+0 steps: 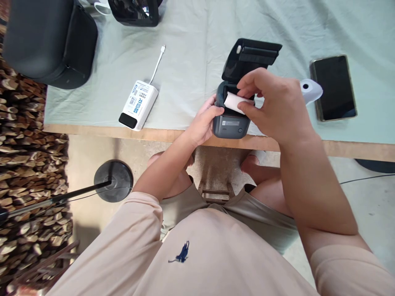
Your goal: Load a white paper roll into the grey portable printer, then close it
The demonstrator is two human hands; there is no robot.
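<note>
A small dark label printer (230, 128) stands near the table's front edge with its lid (247, 57) tipped up and back. My left hand (205, 119) is closed on the printer's left side, thumb on the rim. Inside the open compartment lies a white paper roll (236, 102). My right hand (271, 100) is over the compartment, its thumb and fingers curled around the roll's right end. That end of the roll is partly hidden by the fingers.
A white power bank (140, 102) with a short cable lies to the left. A phone (335, 88) and a white rounded object (311, 91) are to the right. A black case (52, 41) and a dark glossy device (135, 10) stand at the back left. Below is a round stand base (113, 181).
</note>
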